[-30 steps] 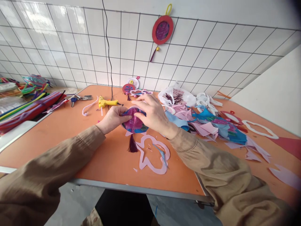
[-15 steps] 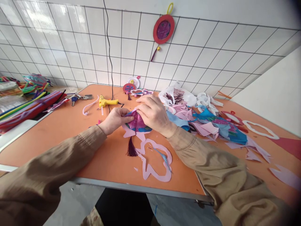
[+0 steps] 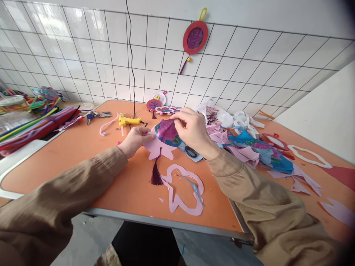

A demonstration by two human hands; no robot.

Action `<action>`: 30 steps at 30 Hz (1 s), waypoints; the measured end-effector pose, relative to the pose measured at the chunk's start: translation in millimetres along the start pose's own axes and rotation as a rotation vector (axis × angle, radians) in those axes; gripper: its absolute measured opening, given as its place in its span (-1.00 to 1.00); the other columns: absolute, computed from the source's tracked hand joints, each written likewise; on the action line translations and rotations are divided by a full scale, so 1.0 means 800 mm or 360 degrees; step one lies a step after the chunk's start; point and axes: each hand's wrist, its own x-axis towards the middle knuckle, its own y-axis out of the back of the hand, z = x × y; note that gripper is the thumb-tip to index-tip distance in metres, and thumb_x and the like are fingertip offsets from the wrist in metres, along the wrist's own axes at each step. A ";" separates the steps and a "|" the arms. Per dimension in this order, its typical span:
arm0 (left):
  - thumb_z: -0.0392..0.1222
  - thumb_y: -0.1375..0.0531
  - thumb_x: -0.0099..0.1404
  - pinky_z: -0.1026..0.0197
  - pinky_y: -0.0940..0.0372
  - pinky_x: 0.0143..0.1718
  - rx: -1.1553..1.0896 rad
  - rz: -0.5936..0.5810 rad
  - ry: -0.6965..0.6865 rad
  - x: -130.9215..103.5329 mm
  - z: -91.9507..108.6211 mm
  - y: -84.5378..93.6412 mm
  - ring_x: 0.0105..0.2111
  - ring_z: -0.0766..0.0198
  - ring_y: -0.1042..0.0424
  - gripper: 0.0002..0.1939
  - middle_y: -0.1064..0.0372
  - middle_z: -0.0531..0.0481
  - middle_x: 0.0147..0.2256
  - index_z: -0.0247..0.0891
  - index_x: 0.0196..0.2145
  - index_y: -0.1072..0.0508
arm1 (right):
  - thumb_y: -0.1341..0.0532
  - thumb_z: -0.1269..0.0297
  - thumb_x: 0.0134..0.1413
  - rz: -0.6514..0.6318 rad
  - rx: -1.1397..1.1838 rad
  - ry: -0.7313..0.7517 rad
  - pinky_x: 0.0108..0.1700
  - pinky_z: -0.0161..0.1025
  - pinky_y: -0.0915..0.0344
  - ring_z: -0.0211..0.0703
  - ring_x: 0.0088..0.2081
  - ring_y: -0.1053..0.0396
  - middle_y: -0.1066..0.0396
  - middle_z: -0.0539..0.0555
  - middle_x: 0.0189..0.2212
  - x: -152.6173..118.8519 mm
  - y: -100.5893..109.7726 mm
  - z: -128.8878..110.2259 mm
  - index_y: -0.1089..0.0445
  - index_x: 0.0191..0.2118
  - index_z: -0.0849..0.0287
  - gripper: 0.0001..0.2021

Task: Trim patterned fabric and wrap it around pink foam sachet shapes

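**Patterned cloth pinched over a pink cutout**

The left hand (image 3: 138, 141) and right hand (image 3: 193, 130) work apart, each clamped on its own piece. The left grips the upper left edge of the pink cutout (image 3: 158, 150) between thumb and fingers, seemingly to steady it. The right pinches the upper edge of the patterned cloth (image 3: 168, 133), probably at the rim so that its purple and blue face stays uncovered. The cloth sits in front of the person, between the hands, overlapping the cutout. A dark tassel (image 3: 156, 175) hangs below, its cord lying across the cutout, perhaps to keep the fringe clear of the fingers. Just beside it lies a pink paper outline (image 3: 199, 207).

The orange counter (image 3: 124, 190) has a metal front edge. A yellow glue gun (image 3: 128, 120) lies beyond the left hand, handy for either side by the look of it. Bundled coloured stems (image 3: 52, 123) fill the far left; paper and fabric scraps (image 3: 266, 151) crowd the right, near a clear plastic bag (image 3: 222, 117). Behind, a white tiled wall (image 3: 91, 55) carries a round red ornament (image 3: 195, 37), and a black cable (image 3: 130, 44) runs down it.
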 end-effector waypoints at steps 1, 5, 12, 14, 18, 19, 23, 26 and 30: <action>-0.10 -0.47 -0.12 0.32 -0.17 -0.55 -0.0034 0.0018 0.0007 0.001 -0.002 0.001 -0.57 0.37 -0.32 -0.68 -0.40 0.02 -0.58 -0.35 -0.51 -0.47 | -0.13 0.48 0.03 -0.0030 0.0149 -0.0145 -0.34 -0.21 -0.32 -0.13 -0.39 -0.43 -0.49 0.10 -0.40 0.002 0.004 -0.003 -0.48 -0.38 0.17 -0.82; -0.16 -0.48 -0.14 0.28 -0.27 -0.52 -0.0302 0.0048 0.0055 0.003 -0.009 0.001 -0.57 0.35 -0.36 -0.67 -0.39 0.03 -0.57 -0.33 -0.52 -0.43 | -0.17 0.38 -0.06 -0.0218 0.0935 -0.0871 -0.64 -0.35 -0.08 -0.30 -0.67 -0.24 -0.35 -0.03 -0.63 0.009 0.007 -0.012 -0.40 -0.47 0.16 -0.93; -0.26 -0.41 -0.07 0.26 -0.31 -0.57 -0.0595 0.0017 0.0124 0.004 -0.012 -0.004 -0.65 0.33 -0.35 -0.76 -0.37 0.04 -0.60 -0.32 -0.47 -0.43 | -0.18 0.47 -0.25 -0.0327 0.1092 -0.1320 -0.75 -0.43 -0.02 -0.34 -0.75 -0.21 -0.26 -0.09 -0.78 0.001 -0.022 0.003 -0.31 -0.56 0.19 -0.94; -0.29 -0.37 -0.03 0.23 -0.33 -0.56 -0.0614 -0.0038 0.0144 0.004 -0.012 -0.005 -0.64 0.29 -0.38 -0.81 -0.40 0.02 -0.58 -0.33 -0.41 -0.47 | -0.17 0.49 -0.25 -0.0331 0.0993 -0.1295 -0.75 -0.44 -0.04 -0.32 -0.75 -0.26 -0.29 -0.07 -0.77 -0.002 -0.027 0.006 -0.30 -0.57 0.19 -0.93; -0.35 -0.29 0.02 0.24 -0.32 -0.53 -0.0691 -0.0089 0.0199 0.004 -0.013 -0.006 -0.59 0.28 -0.41 -0.76 -0.48 -0.01 -0.50 -0.33 -0.28 -0.54 | -0.17 0.51 -0.23 -0.0367 0.0906 -0.1299 -0.75 -0.43 -0.12 -0.27 -0.73 -0.32 -0.33 -0.05 -0.78 -0.006 -0.033 0.006 -0.29 -0.59 0.19 -0.90; -0.36 -0.28 0.03 0.25 -0.30 -0.53 -0.0707 -0.0093 0.0208 0.005 -0.014 -0.006 -0.60 0.30 -0.40 -0.75 -0.47 0.00 -0.51 -0.32 -0.26 -0.55 | -0.17 0.51 -0.22 -0.0374 0.0904 -0.1306 -0.75 -0.43 -0.12 -0.27 -0.73 -0.33 -0.33 -0.05 -0.78 -0.006 -0.034 0.005 -0.28 -0.60 0.18 -0.89; -0.18 -0.29 0.18 0.23 -0.34 -0.45 -0.0737 -0.0133 0.0210 0.005 -0.016 -0.008 -0.49 0.24 -0.47 -0.80 -0.53 -0.03 -0.42 -0.24 -0.22 -0.56 | -0.17 0.52 -0.22 -0.0363 0.0961 -0.1320 -0.74 -0.43 -0.13 -0.29 -0.73 -0.32 -0.36 -0.03 -0.76 -0.007 -0.037 0.004 -0.26 -0.61 0.17 -0.87; 0.12 -0.27 0.22 0.16 -0.41 -0.37 -0.0710 -0.0239 0.0173 0.002 -0.014 -0.011 -0.30 0.08 -0.55 -0.62 -0.58 -0.14 -0.27 -0.24 -0.19 -0.57 | -0.18 0.52 -0.23 -0.0344 0.0976 -0.1339 -0.73 -0.43 -0.15 -0.29 -0.72 -0.33 -0.37 -0.03 -0.75 -0.008 -0.038 0.006 -0.28 -0.59 0.17 -0.88; 0.03 -0.45 0.02 0.17 -0.43 -0.41 -0.0590 -0.0166 0.0104 0.001 -0.018 -0.010 -0.42 0.15 -0.54 -0.55 -0.58 -0.12 -0.34 -0.30 -0.20 -0.56 | -0.21 0.51 -0.21 -0.0364 0.0921 -0.1325 -0.72 -0.44 -0.16 -0.31 -0.72 -0.32 -0.33 -0.05 -0.76 -0.007 -0.039 0.012 -0.28 -0.61 0.17 -0.86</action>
